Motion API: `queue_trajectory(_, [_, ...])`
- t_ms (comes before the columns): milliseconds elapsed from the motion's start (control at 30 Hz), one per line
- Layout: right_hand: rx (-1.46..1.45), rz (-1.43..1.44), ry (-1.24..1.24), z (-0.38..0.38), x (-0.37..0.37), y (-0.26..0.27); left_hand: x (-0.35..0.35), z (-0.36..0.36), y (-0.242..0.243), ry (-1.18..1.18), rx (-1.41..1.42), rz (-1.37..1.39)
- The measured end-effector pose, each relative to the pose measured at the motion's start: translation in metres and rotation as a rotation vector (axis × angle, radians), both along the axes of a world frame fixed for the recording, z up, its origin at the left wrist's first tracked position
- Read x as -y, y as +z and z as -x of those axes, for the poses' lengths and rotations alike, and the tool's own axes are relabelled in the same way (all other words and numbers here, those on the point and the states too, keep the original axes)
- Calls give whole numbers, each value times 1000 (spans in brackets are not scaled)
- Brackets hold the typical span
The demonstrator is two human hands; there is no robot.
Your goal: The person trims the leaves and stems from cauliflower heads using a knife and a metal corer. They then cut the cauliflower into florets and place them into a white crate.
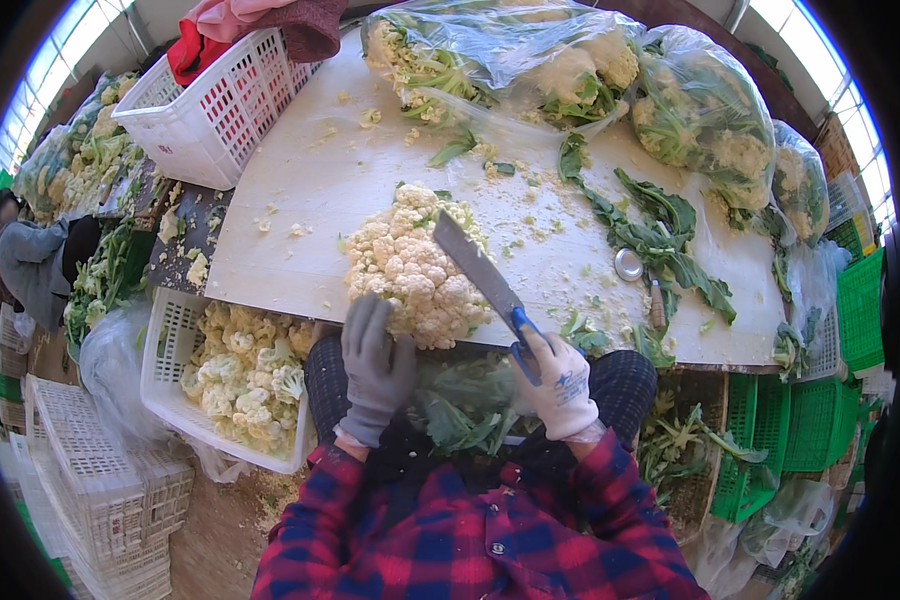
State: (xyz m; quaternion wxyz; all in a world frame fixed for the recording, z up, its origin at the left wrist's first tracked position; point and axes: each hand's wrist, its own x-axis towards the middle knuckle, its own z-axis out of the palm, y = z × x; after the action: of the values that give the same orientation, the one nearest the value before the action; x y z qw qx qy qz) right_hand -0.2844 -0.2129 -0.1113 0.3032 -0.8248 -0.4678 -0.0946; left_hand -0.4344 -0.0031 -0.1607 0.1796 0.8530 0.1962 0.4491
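Note:
A large cream cauliflower head [416,262] lies near the front edge of a pale work table [292,255]. My left hand [375,367], in a grey glove, is at its lower left side with fingers apart, holding nothing; whether the fingertips touch it is unclear. In a white glove, my right hand [555,375] grips the blue handle of a knife [480,266]. The wide blade points up and left, over the right side of the cauliflower. Cut florets [251,382] fill a white plastic crate [172,405] at the left, below the table edge.
Clear plastic bags of cauliflower [701,120] line the table's far side. Leaves [664,232], a round metal lid [628,265] and a wooden-handled tool [657,304] lie at the right. An upright white crate [210,112] stands back left. Another person [34,255] sits at far left.

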Motion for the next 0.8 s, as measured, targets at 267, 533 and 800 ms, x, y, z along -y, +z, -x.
queue_trajectory(267, [397,312,359,10,-17,10,-38,19,-33,-204,14,653])
queue_trajectory(533, [579,452,129,-42,-32,-3,-35,2,-40,-218,339,1346])
queue_trajectory(800, [669,426,368,-27,-43,44,-34,7,-36,-41,24,643])
